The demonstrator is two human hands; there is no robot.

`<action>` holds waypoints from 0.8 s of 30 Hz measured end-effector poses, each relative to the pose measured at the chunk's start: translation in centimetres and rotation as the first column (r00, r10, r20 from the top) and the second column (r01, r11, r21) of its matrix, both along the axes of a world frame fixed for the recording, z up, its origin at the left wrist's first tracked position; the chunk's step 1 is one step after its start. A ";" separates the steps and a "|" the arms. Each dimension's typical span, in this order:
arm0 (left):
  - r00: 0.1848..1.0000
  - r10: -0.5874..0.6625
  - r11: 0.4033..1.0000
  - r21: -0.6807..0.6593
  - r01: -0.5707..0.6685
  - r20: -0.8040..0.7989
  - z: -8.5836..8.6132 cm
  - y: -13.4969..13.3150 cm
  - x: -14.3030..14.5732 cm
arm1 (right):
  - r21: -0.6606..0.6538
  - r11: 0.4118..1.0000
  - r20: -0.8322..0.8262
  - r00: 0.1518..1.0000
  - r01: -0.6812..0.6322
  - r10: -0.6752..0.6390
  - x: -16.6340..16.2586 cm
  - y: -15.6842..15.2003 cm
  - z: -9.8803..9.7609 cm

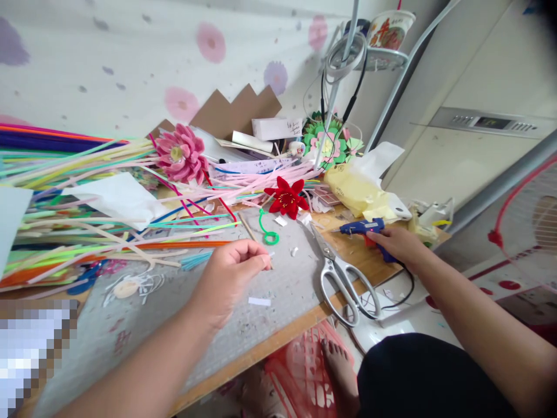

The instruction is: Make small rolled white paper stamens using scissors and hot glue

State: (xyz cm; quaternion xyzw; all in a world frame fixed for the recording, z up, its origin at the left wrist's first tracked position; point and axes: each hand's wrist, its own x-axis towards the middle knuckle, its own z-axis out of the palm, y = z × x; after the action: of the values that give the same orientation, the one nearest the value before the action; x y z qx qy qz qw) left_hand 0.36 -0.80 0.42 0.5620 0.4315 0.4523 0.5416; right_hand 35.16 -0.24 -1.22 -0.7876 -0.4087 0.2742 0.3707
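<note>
My left hand (232, 273) is over the grey cutting mat (278, 313), its thumb and fingers pinched together on a thin tan stick (248, 226). The stick slants up and left from the fingers; the gripped part is hidden. My right hand (398, 244) is wrapped round a blue hot glue gun (363, 226) at the right of the table, its nozzle pointing left. Between my hands lie large silver scissors (333, 267), blades partly apart. Beyond my left hand are a red fuzzy flower (287, 198) and a green pipe cleaner (270, 238) with a coiled end.
Many coloured pipe cleaners (87, 215) are heaped at the left and back. A pink flower (180, 154) rests on them. A yellow plastic packet (352, 188) lies behind the glue gun. Its cord hangs over the table edge. Paper scraps (260, 302) dot the mat.
</note>
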 end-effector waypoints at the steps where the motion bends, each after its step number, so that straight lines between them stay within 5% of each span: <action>1: 1.000 -0.002 1.000 0.001 0.002 -0.012 0.0 -0.1 0.0 | 0.006 1.000 0.080 0.997 0.016 -0.016 -0.1 -0.1 0.6; 3: 0.999 -0.016 1.000 0.004 0.016 -0.036 0.0 -0.2 0.0 | 0.105 0.994 0.285 0.958 -0.003 -0.027 -1.4 -0.7 1.6; 5: 0.997 -0.049 0.999 0.000 0.049 -0.053 0.0 -0.4 0.0 | 0.297 0.933 0.530 0.848 -0.205 0.017 -4.2 -1.7 2.4; 8: 0.991 -0.113 0.994 -0.010 0.113 -0.065 -0.2 -0.6 0.0 | 0.383 0.618 0.602 0.693 -0.687 0.398 -10.1 -3.3 2.7; 11: 0.985 -0.162 0.987 -0.025 0.160 -0.061 -0.3 -0.6 -0.1 | 0.410 0.397 0.516 0.568 -0.821 0.641 -15.0 -4.2 2.5; 24: 0.973 -0.230 0.957 -0.174 0.231 0.025 0.2 -1.0 0.3 | 0.519 0.328 0.443 0.576 -0.790 0.686 -17.3 -3.7 2.2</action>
State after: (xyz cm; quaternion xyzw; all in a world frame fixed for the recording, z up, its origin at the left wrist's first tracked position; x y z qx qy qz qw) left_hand 0.66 -1.81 0.63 0.5575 0.4000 0.3474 0.6392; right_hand 17.89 -3.95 1.02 -0.3399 -0.8150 0.1876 0.4303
